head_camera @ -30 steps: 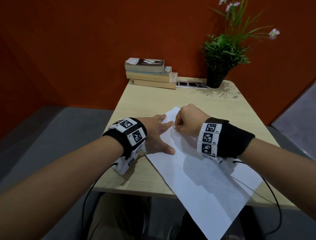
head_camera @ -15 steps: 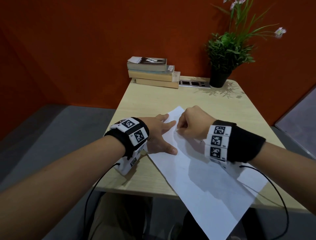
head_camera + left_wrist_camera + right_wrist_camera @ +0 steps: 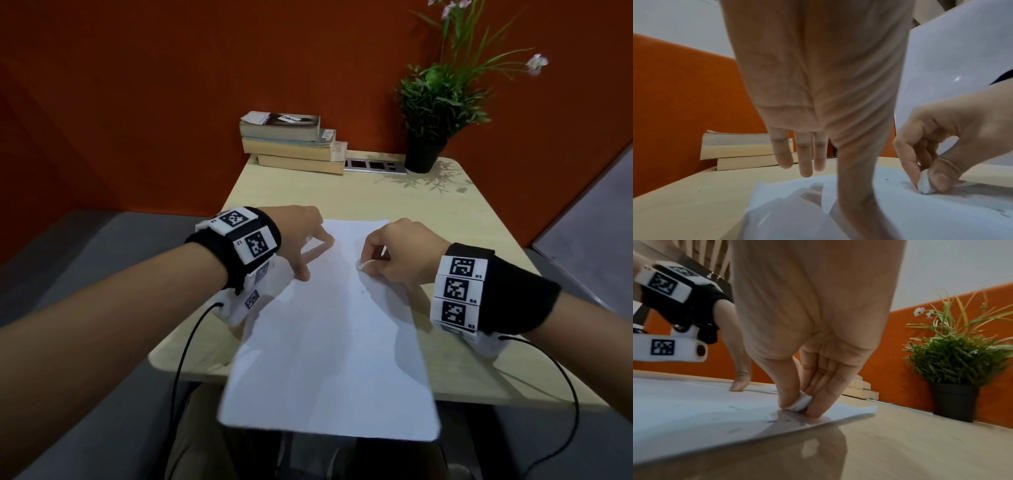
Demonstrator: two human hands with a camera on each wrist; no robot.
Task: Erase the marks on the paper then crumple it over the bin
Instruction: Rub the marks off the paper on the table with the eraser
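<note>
A white sheet of paper (image 3: pixel 329 342) lies on the pale wooden table (image 3: pixel 376 202), its near end hanging over the front edge. Faint pencil marks (image 3: pixel 1001 212) show near the sheet's far part. My left hand (image 3: pixel 305 246) holds the paper's left side down with its thumb and a fingertip; the other fingers are straight. My right hand (image 3: pixel 394 260) pinches a small white eraser (image 3: pixel 363 264) between thumb and fingers, its tip on the paper. The eraser (image 3: pixel 800 403) also shows in the right wrist view. No bin is in view.
A stack of three books (image 3: pixel 291 144) sits at the table's back edge against the orange wall. A silver socket strip (image 3: pixel 375 167) and a potted plant (image 3: pixel 435 113) stand at the back right. Cables (image 3: pixel 185 346) hang from both wrists.
The sheet has turned from a diagonal lie to nearly straight toward me. My hands have drawn apart, and the eraser now shows in my right hand's pinch.
</note>
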